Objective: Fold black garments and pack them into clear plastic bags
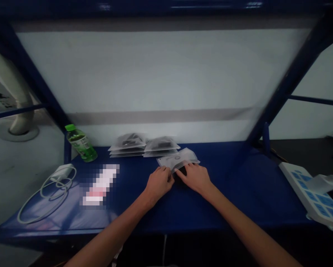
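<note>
Right now, both hands are at one clear plastic bag (180, 158) lying on the blue shelf (219, 211), its printed round mark showing through the film. The bag sits just ahead of the fingertips, and its near edge runs under them.

Left hand (158, 183): half closed, fingers curled downward, tips on the bag's near left side. Right hand (194, 178): also half closed, fingers reaching left and down onto the near right side, almost meeting the left fingertips. A dark patch (182, 172) lies under the right fingers; cannot tell whether it is shadow or something in the bag. Both hands touch the bag, but how firmly either one has hold of it cannot be told.

Around the bag: two stacks of similar bags (127, 145) (161, 147) lie just behind it, toward the left. Farther left of it stands a green-capped plastic bottle (81, 143), lying tilted. Nearer the bag on that side is a pixelated, unreadable item (100, 184), and beyond that a white charger with looped cable (53, 194). Well to the right of the bag is a white power strip (308, 193) with a plug (323, 183) in it.
</note>
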Tool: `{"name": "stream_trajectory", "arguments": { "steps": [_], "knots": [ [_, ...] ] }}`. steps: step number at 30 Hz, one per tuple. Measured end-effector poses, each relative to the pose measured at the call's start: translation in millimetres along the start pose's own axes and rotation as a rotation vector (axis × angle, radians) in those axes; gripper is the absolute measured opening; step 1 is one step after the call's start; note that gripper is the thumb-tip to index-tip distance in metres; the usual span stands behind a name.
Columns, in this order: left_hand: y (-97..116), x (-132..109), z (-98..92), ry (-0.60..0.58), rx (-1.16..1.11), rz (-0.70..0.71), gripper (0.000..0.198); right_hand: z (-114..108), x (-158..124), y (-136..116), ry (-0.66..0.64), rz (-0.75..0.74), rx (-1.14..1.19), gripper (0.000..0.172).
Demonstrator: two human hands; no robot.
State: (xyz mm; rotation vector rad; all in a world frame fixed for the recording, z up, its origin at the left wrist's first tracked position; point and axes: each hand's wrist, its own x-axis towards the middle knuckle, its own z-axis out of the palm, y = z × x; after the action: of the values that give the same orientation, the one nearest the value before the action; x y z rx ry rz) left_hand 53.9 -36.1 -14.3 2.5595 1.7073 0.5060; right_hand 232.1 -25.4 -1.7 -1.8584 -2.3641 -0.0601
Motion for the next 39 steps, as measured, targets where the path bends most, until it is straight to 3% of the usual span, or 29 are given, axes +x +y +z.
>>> {"name": "stream_trajectory", "arguments": {
  "steps": [4, 7, 12, 16, 26, 33, 39],
  "knots": [
    [-5, 0, 0.8, -0.001, -0.018, 0.003, 0.011, -2, -16, 25, -0.094, -0.15, 0.164, 0.085],
    [-7, 1, 1.6, 0.0, -0.025, 0.025, 0.01, -3, -20, 35, -0.17, -0.244, 0.141, 0.096],
    [-9, 3, 1.0, -0.03, 0.0, 0.059, 0.011, -1, -18, 24, -0.131, -0.195, -0.038, 0.066],
    [-8, 3, -1.4, -0.045, 0.013, 0.087, 0.009, 0, -12, 8, -0.049, -0.151, -0.151, 0.055],
    [-11, 3, -2.2, -0.049, -0.001, 0.133, 0.006, -3, 16, -11, -0.04, -0.109, -0.191, 0.053],
    [-16, 0, -3.3, -0.054, -0.021, 0.093, 0.007, 4, -14, 6, 0.068, -0.197, -0.242, 0.066],
    [-16, -10, -8.6, -0.039, -0.007, 0.202, 0.01, 9, -27, 16, 0.064, -0.239, -0.334, 0.048]
  ]
}}
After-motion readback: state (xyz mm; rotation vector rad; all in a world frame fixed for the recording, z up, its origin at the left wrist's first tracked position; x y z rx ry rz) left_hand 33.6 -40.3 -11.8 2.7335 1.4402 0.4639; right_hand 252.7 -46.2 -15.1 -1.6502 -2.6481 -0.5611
